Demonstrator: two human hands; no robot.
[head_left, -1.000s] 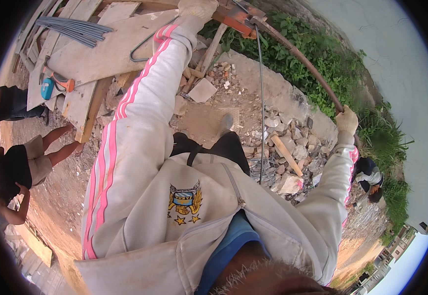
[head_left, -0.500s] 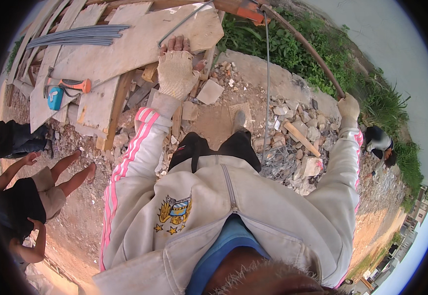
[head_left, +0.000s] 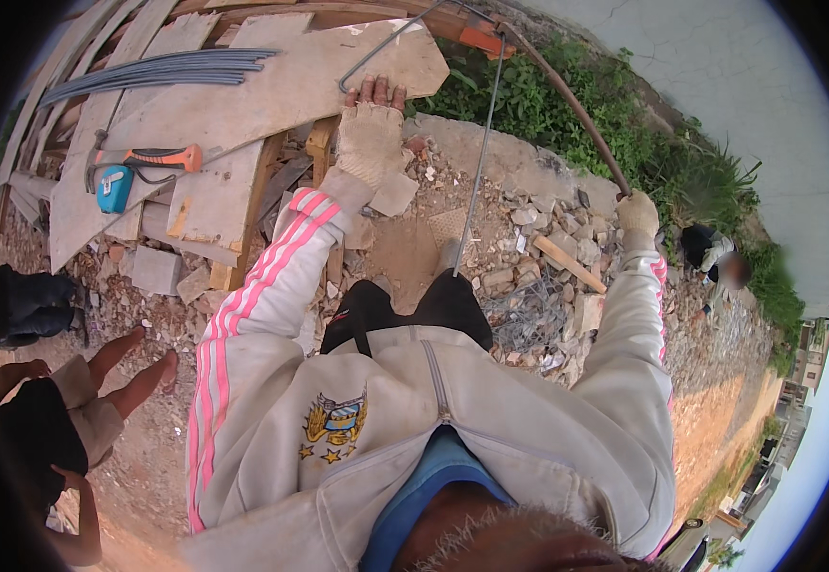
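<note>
My left hand (head_left: 368,138), in a fingerless knitted glove, rests with fingers stretched on the edge of a worn wooden board (head_left: 281,81). Its fingertips lie beside the bent end of a thin steel rod (head_left: 480,157). From the board, this rod angles to an orange-painted piece (head_left: 484,38), then a long straight length slants down toward my legs. Gloved too, my right hand (head_left: 637,217) is wrapped round the lower end of a long rusty bar (head_left: 572,107). The bar's far end meets the rod by the orange piece; the exact contact is too small to tell.
A bundle of steel rods (head_left: 157,69), a hammer (head_left: 152,157) and a teal tape measure (head_left: 114,189) lie on the boards. Rubble (head_left: 552,229) and tangled wire (head_left: 529,319) cover the ground. People stand at left; another person (head_left: 715,255) is low at right by the wall.
The rusty bar and my right hand have shifted left in view. The rod's long length has swung toward my legs. My left fingers sit closer to the board's edge. The view has shifted slightly.
</note>
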